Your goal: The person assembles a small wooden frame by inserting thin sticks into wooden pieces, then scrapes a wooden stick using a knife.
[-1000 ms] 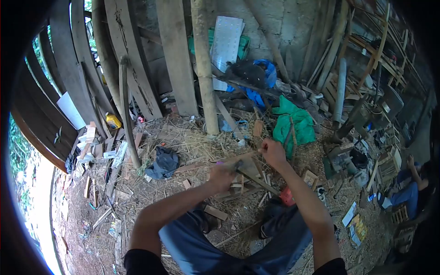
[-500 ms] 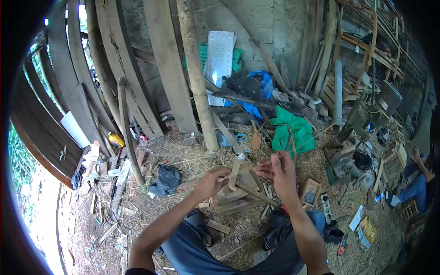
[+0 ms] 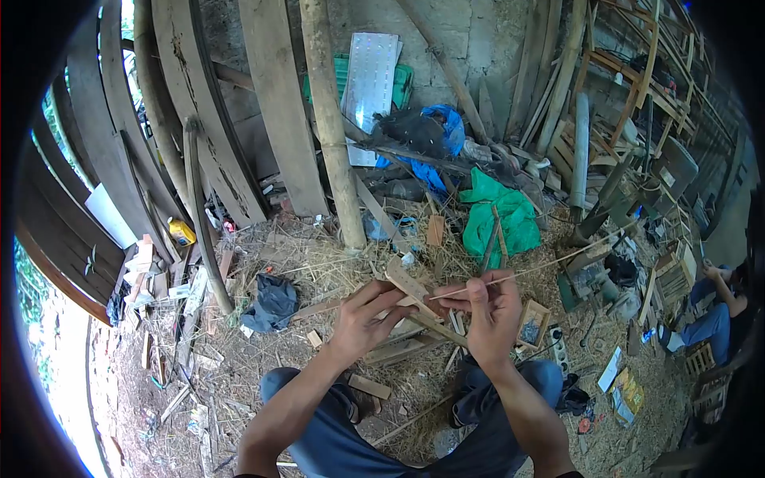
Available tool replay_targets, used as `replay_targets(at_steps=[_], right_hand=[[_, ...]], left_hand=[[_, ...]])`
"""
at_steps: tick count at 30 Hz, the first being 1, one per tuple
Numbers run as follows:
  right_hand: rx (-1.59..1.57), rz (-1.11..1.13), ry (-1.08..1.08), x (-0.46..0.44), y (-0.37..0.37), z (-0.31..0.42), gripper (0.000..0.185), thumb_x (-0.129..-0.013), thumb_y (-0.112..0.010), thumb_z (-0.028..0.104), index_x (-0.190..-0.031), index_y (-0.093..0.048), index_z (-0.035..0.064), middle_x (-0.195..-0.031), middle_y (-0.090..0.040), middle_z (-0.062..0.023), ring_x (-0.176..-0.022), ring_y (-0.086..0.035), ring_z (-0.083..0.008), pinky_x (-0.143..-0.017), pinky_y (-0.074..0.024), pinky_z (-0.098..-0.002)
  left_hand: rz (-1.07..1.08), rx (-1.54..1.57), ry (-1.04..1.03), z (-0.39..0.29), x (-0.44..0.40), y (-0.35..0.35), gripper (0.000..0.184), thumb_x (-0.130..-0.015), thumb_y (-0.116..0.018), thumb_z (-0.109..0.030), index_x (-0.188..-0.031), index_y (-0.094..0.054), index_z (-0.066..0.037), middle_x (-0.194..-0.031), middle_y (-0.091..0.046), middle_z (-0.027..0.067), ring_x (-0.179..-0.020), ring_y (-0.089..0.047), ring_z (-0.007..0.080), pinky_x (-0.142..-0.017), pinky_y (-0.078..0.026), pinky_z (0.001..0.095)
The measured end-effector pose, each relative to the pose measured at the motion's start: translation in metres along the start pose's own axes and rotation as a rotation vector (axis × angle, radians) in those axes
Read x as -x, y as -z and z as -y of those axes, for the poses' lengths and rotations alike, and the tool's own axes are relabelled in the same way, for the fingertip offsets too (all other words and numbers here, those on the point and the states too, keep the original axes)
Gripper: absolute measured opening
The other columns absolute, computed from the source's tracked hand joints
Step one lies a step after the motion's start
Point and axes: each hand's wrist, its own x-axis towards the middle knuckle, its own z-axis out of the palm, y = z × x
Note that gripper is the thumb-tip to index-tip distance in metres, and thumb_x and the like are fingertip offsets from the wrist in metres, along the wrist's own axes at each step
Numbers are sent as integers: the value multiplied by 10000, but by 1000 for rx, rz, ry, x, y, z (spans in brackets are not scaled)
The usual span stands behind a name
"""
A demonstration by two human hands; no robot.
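Note:
My left hand (image 3: 364,319) is closed on a small flat wooden piece (image 3: 406,280), its fingers at the lower left side of it. My right hand (image 3: 488,312) pinches a long thin strip (image 3: 558,260), which runs off to the upper right. The strip's near end meets the wooden piece between my two hands. Below them lies a wooden stick (image 3: 440,329), slanting down to the right over several boards (image 3: 402,350) on the ground.
A green sheet (image 3: 500,217) lies ahead, right of a wooden post (image 3: 331,135). A black plastic bag (image 3: 272,303) is at the left. A small wooden box (image 3: 533,323) stands at the right. Another person (image 3: 712,316) sits at the far right. Wood scraps litter the ground.
The flat wooden piece and the thin strip have come into my hands, and the two now meet. The dark tool by my left hand is no longer seen there. The camera view has shifted.

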Motion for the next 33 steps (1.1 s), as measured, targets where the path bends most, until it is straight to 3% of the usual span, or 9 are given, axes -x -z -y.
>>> replay_targets(at_steps=[5,21,31,33], right_hand=[[1,-19,-9,-1,2,0,175,-968,-493,124,-964,-369,0,-878,-641,-218,-795,-691,-254,-684,-585,-314],[132,3,13,-5,3,-7,209,-976,-493,174,-950,-365,11,-813,-660,-220,-716,-689,-222,-627,-565,-278],[158,24,69,-3,3,-11,203,-981,-477,168,-949,-351,12,-805,-662,-221,-720,-691,-228,-620,-559,-266],[81,8,11,-3,3,-10,200,-957,-527,137,-949,-393,-11,-854,-652,-197,-770,-686,-217,-658,-566,-279]], left_hand=[[-91,56,-83,0,-4,-6,310,-676,-776,-23,-967,-670,-28,-889,-627,90,-726,-640,240,-610,-519,328],[-48,11,-37,-5,-3,-7,285,-666,-789,-47,-929,-681,-28,-834,-627,79,-681,-639,222,-584,-517,320],[-66,17,-32,-5,-4,-5,267,-677,-782,-53,-925,-686,-35,-839,-632,76,-684,-640,235,-595,-522,328],[-64,12,-32,-5,-5,-4,266,-677,-781,-53,-924,-686,-36,-840,-632,75,-685,-640,235,-598,-522,328]])
